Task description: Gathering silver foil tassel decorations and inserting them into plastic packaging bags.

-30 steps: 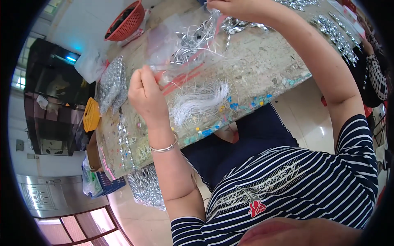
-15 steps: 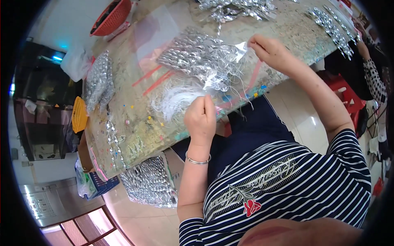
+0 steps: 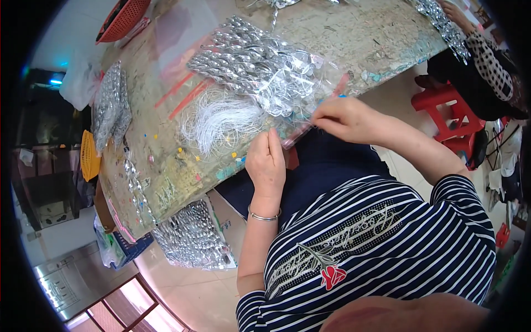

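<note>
My left hand (image 3: 265, 160) is closed, thumb up, just off the table's near edge. What it pinches, if anything, is hidden. My right hand (image 3: 345, 119) is closed too, fingertips pinched beside the near end of a clear plastic bag (image 3: 332, 77); I cannot make out what is between them. Twisted silver foil strips (image 3: 238, 55) lie in rows on the table, their looped ends under the clear plastic. A loose bundle of white thread (image 3: 218, 122) spreads beside them, close to my left hand.
The stained table (image 3: 160, 177) carries another bundle of silver strips (image 3: 110, 105) at left and a red basket (image 3: 123, 22) at the far left. A yellow basket (image 3: 90, 155) stands by its left edge. At right are a red stool (image 3: 442, 108) and another person's sleeve (image 3: 489, 63).
My right hand has come down and nearer, away from the silver piece it pinched. My left hand has stayed closed near the table edge. The view has shifted a little.
</note>
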Tool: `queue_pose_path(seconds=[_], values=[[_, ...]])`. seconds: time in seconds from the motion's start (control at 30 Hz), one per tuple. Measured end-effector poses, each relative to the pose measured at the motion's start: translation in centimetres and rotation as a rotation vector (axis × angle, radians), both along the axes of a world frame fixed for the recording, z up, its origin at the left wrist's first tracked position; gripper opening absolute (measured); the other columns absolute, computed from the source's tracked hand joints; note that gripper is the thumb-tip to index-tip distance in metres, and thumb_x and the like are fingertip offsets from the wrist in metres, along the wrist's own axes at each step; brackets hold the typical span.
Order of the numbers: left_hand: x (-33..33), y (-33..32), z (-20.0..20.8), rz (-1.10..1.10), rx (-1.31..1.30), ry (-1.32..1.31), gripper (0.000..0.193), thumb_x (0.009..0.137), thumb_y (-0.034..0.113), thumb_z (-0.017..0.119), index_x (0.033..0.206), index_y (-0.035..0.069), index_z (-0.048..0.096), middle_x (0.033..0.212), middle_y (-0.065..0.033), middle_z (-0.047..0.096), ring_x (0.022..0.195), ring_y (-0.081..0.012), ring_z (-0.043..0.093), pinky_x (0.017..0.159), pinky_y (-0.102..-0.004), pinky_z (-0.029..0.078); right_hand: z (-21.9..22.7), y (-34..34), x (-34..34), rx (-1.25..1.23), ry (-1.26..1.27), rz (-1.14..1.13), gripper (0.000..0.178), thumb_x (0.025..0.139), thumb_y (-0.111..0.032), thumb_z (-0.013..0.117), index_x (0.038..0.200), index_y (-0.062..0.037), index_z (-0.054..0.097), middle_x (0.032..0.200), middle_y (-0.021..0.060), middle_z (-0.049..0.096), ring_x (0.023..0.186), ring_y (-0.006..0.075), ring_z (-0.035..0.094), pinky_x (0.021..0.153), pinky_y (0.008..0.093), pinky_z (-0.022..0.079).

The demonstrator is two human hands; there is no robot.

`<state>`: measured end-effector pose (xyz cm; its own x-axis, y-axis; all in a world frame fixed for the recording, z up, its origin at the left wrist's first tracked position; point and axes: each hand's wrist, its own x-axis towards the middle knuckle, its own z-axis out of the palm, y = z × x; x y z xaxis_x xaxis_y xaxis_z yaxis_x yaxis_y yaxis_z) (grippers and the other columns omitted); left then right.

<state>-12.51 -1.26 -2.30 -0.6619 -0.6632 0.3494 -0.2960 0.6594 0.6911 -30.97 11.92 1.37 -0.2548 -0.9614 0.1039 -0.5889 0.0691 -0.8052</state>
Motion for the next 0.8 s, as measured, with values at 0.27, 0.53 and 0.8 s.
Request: queue_pose_path(seconds=[0.27,0.53,0.8], values=[[0.8,-0.1,0.1,-0.026,-0.066,-0.012,0.028,0.098,0.015,0.049,0.075,-0.001,0.055,0.066,-0.0117,0.052,0.06,-0.0241,0.052,0.058,-0.0351,0.041,-3.5,-6.7,1.0,-0.086,0.095,0.114,0.018,0.089,-0.016,0.056,0.094,-0.0011,0.065,0.088,0.0169,0.065,0.082,0.0347,0.063,0.074,0.0423,0.049],[1.5,-0.9,-0.5,-0.078,0.005,0.017,0.029,0.098,0.014,0.049,0.075,-0.001,0.056,0.068,-0.0124,0.055,0.061,-0.0244,0.053,0.059,-0.0347,0.042,-3.2,-6.3,3.1,-0.065,0.065,0.151,0.018,0.089,-0.018,0.053,0.092,-0.0029,0.062,0.09,0.0178,0.062,0.086,0.0375,0.061,0.077,0.046,0.049],[1.2,-0.9,0.2,-0.05,-0.005,0.032,0.022,0.094,0.012,0.055,0.075,0.0,0.055,0.068,-0.0146,0.053,0.061,-0.0316,0.053,0.057,-0.0403,0.041,-0.9,-5.3,1.9,-0.19,0.108,-0.042,0.017,0.091,-0.011,0.052,0.103,-0.002,0.061,0.099,0.0173,0.061,0.095,0.0364,0.06,0.081,0.0423,0.049]])
